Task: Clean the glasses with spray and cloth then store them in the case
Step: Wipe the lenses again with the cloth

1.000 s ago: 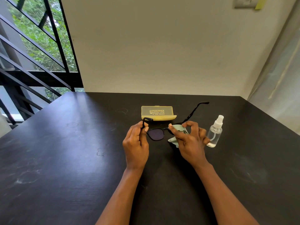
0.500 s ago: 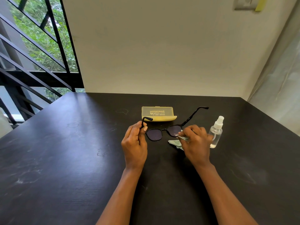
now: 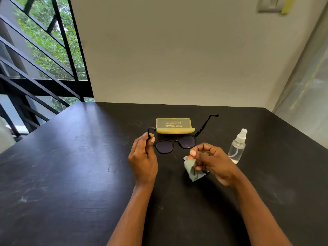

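Black-framed glasses (image 3: 174,144) with dark lenses hang unfolded above the table, arms pointing away from me. My left hand (image 3: 142,157) pinches the left arm of the frame. My right hand (image 3: 208,161) sits just in front of the right lens, apart from it, and grips a crumpled pale green cloth (image 3: 191,168). Behind the glasses a yellow case (image 3: 174,126) lies shut on the table. A small clear spray bottle (image 3: 237,147) with a white nozzle stands upright to the right of my right hand.
The black table (image 3: 71,174) meets a white wall at the back. A window with black bars lies beyond the table's left edge, and a translucent curtain hangs along its right edge.
My right hand has pulled the cloth off the right lens and drawn back toward me. Both lenses now show. The left hand keeps its hold on the frame.
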